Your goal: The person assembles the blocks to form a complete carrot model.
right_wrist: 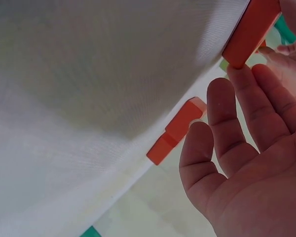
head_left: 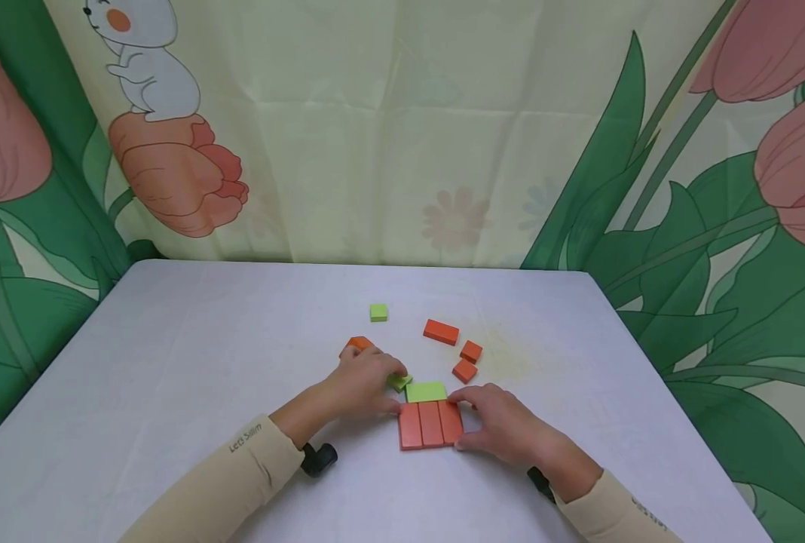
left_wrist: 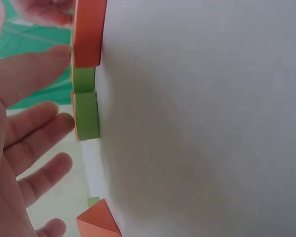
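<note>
Three red rectangular blocks lie side by side on the table, with a light-green rectangular block against their far ends. My left hand is at their left, thumb by the upper corner of the left red block. Its fingertips reach a small green block at the left end of the light-green one; in the left wrist view these fingers look loosely extended. On the right, my right hand pinches the right red block between thumb and index finger, at its near and far ends. The other fingers spread away from it.
Beyond my left hand lies an orange block, partly hidden. Farther back is a small green block. Behind my right hand lie a longer orange block and two small orange blocks. A printed curtain hangs behind the white table.
</note>
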The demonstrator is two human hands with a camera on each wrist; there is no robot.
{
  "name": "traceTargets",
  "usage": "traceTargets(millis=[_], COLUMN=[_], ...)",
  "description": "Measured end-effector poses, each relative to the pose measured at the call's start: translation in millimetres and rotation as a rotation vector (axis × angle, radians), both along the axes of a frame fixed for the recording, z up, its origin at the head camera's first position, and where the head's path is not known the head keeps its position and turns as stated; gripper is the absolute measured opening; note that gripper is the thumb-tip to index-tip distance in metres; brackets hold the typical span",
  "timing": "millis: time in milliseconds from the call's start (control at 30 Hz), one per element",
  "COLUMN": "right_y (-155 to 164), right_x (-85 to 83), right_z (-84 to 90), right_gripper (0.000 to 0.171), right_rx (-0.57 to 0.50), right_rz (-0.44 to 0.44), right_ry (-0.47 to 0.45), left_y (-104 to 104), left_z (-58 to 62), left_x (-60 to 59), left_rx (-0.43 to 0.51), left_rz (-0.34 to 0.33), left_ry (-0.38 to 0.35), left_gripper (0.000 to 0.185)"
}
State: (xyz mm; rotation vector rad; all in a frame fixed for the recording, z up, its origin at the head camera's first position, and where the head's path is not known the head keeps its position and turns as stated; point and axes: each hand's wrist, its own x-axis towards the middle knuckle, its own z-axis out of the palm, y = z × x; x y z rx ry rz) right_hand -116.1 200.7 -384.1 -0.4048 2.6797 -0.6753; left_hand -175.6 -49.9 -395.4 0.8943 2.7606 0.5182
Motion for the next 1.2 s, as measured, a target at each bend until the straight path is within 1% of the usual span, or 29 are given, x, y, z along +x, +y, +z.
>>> traceTargets(millis=[167,467,600,767,867,967,1067,1200], right_y=[0,1,4,8,8,9,8,1], right_x=[0.1,-0.7,-3.0,-8.6,-15.1,-25.3,-40.5,-66.3], right_z=[-0.2,1.4,3.4,6.3,9.0,11.7,14.2,15.5], right_gripper=[0.057,0.060,0.061,0.060,0.059,0.058,0.056,0.053], right_rx=[-0.001,-0.007,-0.028,-0.036,-0.037,-0.037,-0.038,-0.022], right_rz=[-0.004,0.038,0.071,0.071,0.064,0.074,0.099,0.090], right_ry=[-0.002,0.005,0.001,0.014,0.032,0.051,0.061,0.043], left_y=[1,2,2,1,1,0,0,0], left_z=[1.4,1.6,1.3,1.4,1.0,0.4,-0.2,-1.9], left_x=[3.8,5.6,5.4,6.4,7.5,8.4,8.8,8.5], left_rx=[0.006,-0.005,-0.001,0.003,0.005,0.008,0.011,0.010], left_rz=[0.006,0.014,0.013,0.018,0.022,0.027,0.033,0.037], left_ry=[0.008,0.016,0.019,0.020,0.016,0.017,0.018,0.021], left_gripper=[0.046,0.046,0.046,0.046,0.049,0.050,0.051,0.052])
